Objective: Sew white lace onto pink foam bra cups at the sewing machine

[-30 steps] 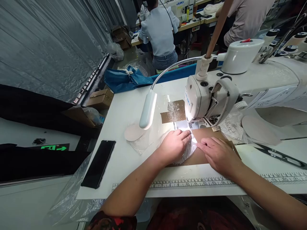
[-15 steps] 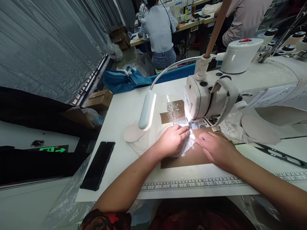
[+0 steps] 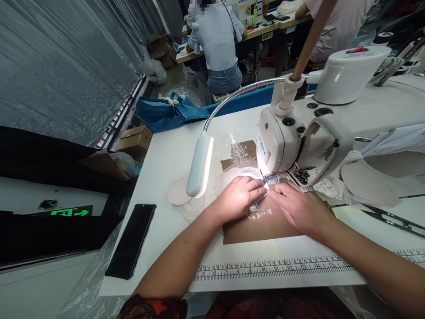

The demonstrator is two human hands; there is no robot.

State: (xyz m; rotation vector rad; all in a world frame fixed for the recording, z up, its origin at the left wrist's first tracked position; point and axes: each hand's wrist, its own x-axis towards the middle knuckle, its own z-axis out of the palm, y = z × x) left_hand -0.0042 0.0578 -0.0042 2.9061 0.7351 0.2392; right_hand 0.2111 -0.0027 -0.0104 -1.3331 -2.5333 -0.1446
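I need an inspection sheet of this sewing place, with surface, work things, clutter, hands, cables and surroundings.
Surface: white table with a brown sheet; ruler marks along the near edge.
Job's things: pale fabric at the sewing machine, partly hidden by the hands.
Clutter: black phone at left; black tool at right.
Left hand: laid over the fabric.
Right hand: fingertips beside the left's; grip unclear.
Cables: thin dark cord by a seated person.
Surroundings: cardboard box, green exit sign.

A head-worn camera looks forward and down onto the counter [image 3: 169, 153], near, from behind the left fingers [image 3: 254, 183] and right fingers [image 3: 282, 190]; its upper edge reaches a co-worker's back [image 3: 219, 44], well beyond.
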